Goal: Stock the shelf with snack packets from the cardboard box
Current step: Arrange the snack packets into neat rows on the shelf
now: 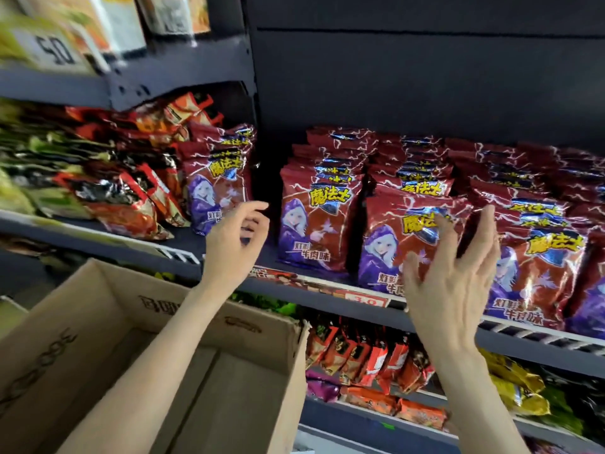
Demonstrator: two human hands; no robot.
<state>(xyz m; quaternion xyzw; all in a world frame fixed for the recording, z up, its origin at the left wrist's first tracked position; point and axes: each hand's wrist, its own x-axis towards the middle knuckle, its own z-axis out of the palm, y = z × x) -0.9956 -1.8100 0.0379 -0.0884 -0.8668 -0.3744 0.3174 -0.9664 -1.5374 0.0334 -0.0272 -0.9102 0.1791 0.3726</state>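
Fronting four red packet rows (406,244): two empty hands (448,283).

Shop: price-tagged shelf (327,291) of snack packets (311,231)

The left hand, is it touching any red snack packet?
Apart. Head view: the left hand hangs before the dark gap between packet rows, holding nothing.

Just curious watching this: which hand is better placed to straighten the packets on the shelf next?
The right hand, I'd guess: its open fingers are at the front red packet, while the left hand hovers loosely curled in the gap between rows.
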